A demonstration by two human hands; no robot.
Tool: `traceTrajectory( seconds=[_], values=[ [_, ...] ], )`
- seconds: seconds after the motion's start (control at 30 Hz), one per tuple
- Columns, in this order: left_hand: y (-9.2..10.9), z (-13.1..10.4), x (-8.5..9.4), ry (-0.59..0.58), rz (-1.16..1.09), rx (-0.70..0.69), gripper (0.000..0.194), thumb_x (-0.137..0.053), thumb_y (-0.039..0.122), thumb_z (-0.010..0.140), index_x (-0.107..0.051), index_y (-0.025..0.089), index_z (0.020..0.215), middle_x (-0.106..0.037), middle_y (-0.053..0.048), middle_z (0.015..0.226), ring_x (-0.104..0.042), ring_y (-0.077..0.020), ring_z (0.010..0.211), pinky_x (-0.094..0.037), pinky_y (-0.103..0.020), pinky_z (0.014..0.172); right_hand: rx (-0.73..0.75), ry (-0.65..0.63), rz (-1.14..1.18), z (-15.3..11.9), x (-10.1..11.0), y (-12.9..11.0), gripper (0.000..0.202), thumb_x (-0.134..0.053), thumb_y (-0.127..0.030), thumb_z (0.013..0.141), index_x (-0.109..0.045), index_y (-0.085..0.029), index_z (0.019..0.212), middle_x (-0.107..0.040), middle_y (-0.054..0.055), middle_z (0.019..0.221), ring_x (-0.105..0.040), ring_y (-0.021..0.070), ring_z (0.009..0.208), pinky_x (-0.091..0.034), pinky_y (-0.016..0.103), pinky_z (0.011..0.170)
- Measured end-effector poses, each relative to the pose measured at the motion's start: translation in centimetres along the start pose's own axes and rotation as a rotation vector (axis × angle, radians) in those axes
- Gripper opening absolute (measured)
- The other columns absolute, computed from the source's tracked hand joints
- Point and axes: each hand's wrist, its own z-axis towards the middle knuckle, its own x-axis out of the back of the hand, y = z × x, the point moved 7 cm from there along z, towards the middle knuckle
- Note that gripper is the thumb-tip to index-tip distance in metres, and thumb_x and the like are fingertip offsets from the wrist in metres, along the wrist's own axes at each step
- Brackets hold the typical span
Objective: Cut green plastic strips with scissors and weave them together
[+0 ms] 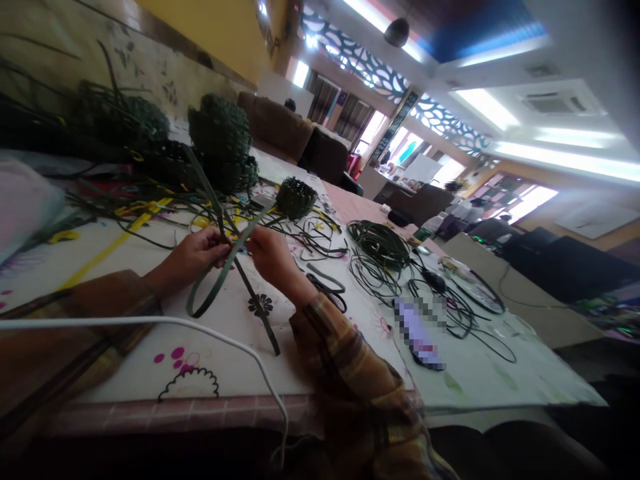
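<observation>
Dark green flat weaving strips (253, 290) cross one another between my hands above the patterned tablecloth. My left hand (203, 253) is closed, pinching the strips near their crossing. My right hand (273, 257) is closed just to the right, its fingertips at the same crossing and partly hidden behind it. One strip bends into a loop (203, 307) below my left hand. Another runs up to the left and down to the right, its lower end over a black printed flower. Beyond my right hand stands a small woven green basket (296, 197).
Larger woven green baskets (220, 143) stand at the back left, with loose green and yellow strips (145, 210) around them. A coil of dark strips (379, 243) lies to the right, near a blurred-out lilac object (419, 333). A white cable (200, 328) crosses the foreground. People sit far off.
</observation>
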Motion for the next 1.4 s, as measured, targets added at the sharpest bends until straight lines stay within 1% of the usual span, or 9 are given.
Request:
traceTrajectory(
  seconds=[0.07, 0.17, 0.67, 0.83, 0.97, 1.1, 1.17, 1.27, 1.4],
  values=[
    [-0.2, 0.0, -0.2, -0.016, -0.047, 0.028, 0.040, -0.079, 0.048, 0.069, -0.061, 0.016, 0.087, -0.065, -0.001, 0.075, -0.061, -0.0134, 0.062, -0.060, -0.030, 0.062, 0.182, -0.043, -0.276, -0.2, -0.2, -1.0, 0.024, -0.045, -0.005, 0.091, -0.065, -0.017, 0.095, -0.061, 0.005, 0.093, -0.056, 0.0159, 0.077, -0.040, 0.025, 0.066],
    [-0.4, -0.1, -0.5, -0.040, -0.101, 0.051, 0.042, -0.081, 0.047, 0.068, -0.063, 0.016, 0.090, -0.064, -0.001, 0.076, -0.062, -0.0135, 0.066, -0.061, -0.029, 0.064, 0.314, -0.105, -0.416, -0.8, -0.9, -1.3, 0.029, -0.041, -0.007, 0.097, -0.065, -0.020, 0.107, -0.061, 0.005, 0.103, -0.056, 0.0159, 0.080, -0.038, 0.025, 0.067],
    [-1.7, 0.2, -1.2, -0.183, -0.160, 0.121, 0.039, -0.083, 0.045, 0.067, -0.061, 0.017, 0.084, -0.058, 0.002, 0.064, -0.056, -0.0110, 0.053, -0.061, -0.030, 0.060, 0.481, -0.218, -0.490, -1.7, -1.4, -2.2, 0.026, -0.042, -0.015, 0.102, -0.066, -0.021, 0.106, -0.061, 0.005, 0.105, -0.057, 0.0159, 0.090, -0.038, 0.025, 0.075],
    [-0.5, -0.2, -1.2, -0.136, -0.066, 0.106, 0.042, -0.082, 0.049, 0.068, -0.063, 0.017, 0.087, -0.067, -0.004, 0.079, -0.065, -0.0169, 0.069, -0.061, -0.029, 0.062, 0.234, -0.117, -0.329, -0.7, -1.6, -1.4, 0.016, -0.050, -0.010, 0.091, -0.065, -0.016, 0.087, -0.063, 0.005, 0.088, -0.057, 0.0159, 0.079, -0.038, 0.025, 0.068],
    [0.9, -0.6, -1.4, -0.091, 0.022, -0.007, 0.039, -0.077, 0.049, 0.071, -0.060, 0.017, 0.084, -0.064, -0.001, 0.075, -0.065, -0.0160, 0.064, -0.059, -0.029, 0.061, -0.133, 0.096, 0.014, -0.5, -1.8, 1.0, 0.017, -0.056, -0.020, 0.086, -0.058, -0.016, 0.070, -0.054, -0.002, 0.064, -0.051, 0.0133, 0.063, -0.033, 0.023, 0.057],
    [1.5, -0.9, -1.5, -0.045, 0.077, -0.049, 0.034, -0.076, 0.045, 0.073, -0.059, 0.018, 0.084, -0.063, 0.000, 0.073, -0.063, -0.0149, 0.059, -0.058, -0.028, 0.058, -0.333, 0.120, 0.321, -0.9, -2.9, 2.6, 0.023, -0.054, -0.023, 0.085, -0.056, -0.016, 0.063, -0.045, -0.004, 0.054, -0.045, 0.0109, 0.053, -0.031, 0.022, 0.051],
    [1.4, -0.8, -1.3, -0.032, 0.028, -0.024, 0.035, -0.076, 0.044, 0.072, -0.060, 0.017, 0.086, -0.064, -0.001, 0.077, -0.062, -0.0141, 0.060, -0.059, -0.029, 0.060, -0.300, 0.119, 0.297, -0.8, -2.5, 2.1, 0.018, -0.057, -0.022, 0.084, -0.057, -0.016, 0.067, -0.049, -0.004, 0.057, -0.047, 0.0111, 0.056, -0.033, 0.022, 0.053],
    [0.5, -0.4, -0.8, -0.030, -0.099, 0.048, 0.038, -0.080, 0.044, 0.069, -0.062, 0.016, 0.087, -0.063, -0.001, 0.076, -0.060, -0.0127, 0.062, -0.060, -0.030, 0.064, -0.104, 0.114, 0.111, -0.5, -0.8, 0.2, 0.003, -0.061, -0.018, 0.086, -0.062, -0.016, 0.086, -0.058, -0.002, 0.070, -0.053, 0.0129, 0.067, -0.038, 0.022, 0.062],
    [-1.5, 0.3, -0.4, -0.073, -0.205, 0.145, 0.039, -0.085, 0.041, 0.066, -0.064, 0.015, 0.087, -0.063, -0.002, 0.076, -0.061, -0.0123, 0.066, -0.061, -0.028, 0.063, 0.185, 0.003, -0.246, -0.6, -0.1, -2.1, 0.015, -0.049, -0.018, 0.097, -0.062, -0.020, 0.102, -0.061, 0.003, 0.096, -0.058, 0.0153, 0.080, -0.041, 0.024, 0.071]
  ],
)
